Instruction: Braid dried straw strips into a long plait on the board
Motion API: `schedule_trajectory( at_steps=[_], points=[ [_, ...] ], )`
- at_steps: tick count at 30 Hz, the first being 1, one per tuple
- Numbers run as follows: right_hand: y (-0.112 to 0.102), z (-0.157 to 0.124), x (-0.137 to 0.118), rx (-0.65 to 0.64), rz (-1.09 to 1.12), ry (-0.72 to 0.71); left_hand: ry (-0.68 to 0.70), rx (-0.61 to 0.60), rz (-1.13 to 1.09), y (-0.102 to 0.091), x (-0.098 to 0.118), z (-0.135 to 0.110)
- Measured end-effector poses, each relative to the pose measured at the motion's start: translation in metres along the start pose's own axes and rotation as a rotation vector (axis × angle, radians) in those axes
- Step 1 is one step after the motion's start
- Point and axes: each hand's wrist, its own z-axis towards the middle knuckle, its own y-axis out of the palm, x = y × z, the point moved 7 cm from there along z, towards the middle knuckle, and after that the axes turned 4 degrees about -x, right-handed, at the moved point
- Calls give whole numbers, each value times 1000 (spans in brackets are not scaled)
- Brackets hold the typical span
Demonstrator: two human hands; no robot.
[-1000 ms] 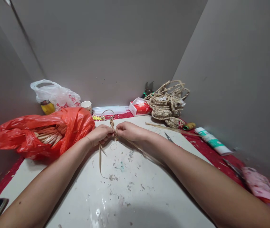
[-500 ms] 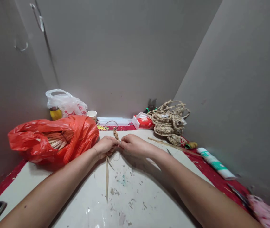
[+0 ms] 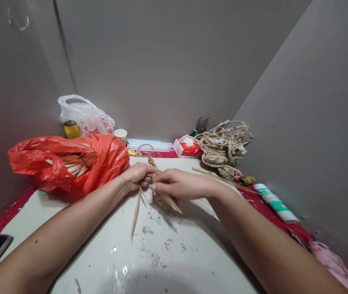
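Straw strips [image 3: 136,212] hang loose just below my grip, over the white table [image 3: 168,253]. My left hand [image 3: 139,176] and right hand [image 3: 177,184] both pinch them tight, fingers touching. I think I am plaiting, and the next fold needs a firm pinch. Past the grip, the plait [image 3: 152,162] points at a wire ring [image 3: 145,150].

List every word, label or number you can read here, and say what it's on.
No text is legible.
On the white plastic bag: red characters, too blurred to read.
On the red tissue pack: white print, too small.
On the white and green tube: markings blurred.
On the straw braid pinched by the left hand and right hand: no writing.
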Motion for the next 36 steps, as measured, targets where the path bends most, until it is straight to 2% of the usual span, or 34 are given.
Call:
schedule_trajectory(
  at_steps=[1, 2, 4, 5, 6, 7, 10, 11, 15, 21, 24, 29, 33, 36],
  points=[
    [-10, -2, 1, 43, 91, -13, -5, -15, -10, 0, 1, 0],
    [-24, -4, 6, 155, 159, -6, -18, -34, -15, -1, 1, 0],
    [-52, -7, 24, 461, 205, 58, -48, -70, -12, -1, 1, -1],
    [-59, -7, 33, 555, 208, 97, -55, -79, -7, -1, 1, -1],
    [-59, -3, 42, 581, 222, 132, -53, -83, -5, -1, 1, -1],
    [-53, 3, 49, 536, 260, 155, -46, -87, -6, -2, 2, -1],
    [-21, 24, 58, 260, 446, 181, -8, -104, 11, -1, 3, -1],
    [-13, 27, 58, 203, 483, 175, -4, -113, 31, 0, 4, -1],
    [-6, 32, 59, 171, 525, 164, -21, -122, 88, 1, 6, -4],
    [5, 37, 66, 8, 882, 214, -58, -126, 241, -1, 17, -13],
    [10, 39, 65, 48, 960, 235, -45, -67, 467, -8, 24, -14],
    [18, 43, 65, 177, 996, 299, -82, 95, 981, -15, 38, -18],
    [23, 46, 61, 243, 1101, 298, -8, 184, 1409, 5, 52, -27],
    [26, 45, 60, 275, 1207, 306, 4, 328, 1736, 22, 52, -35]
  ],
)
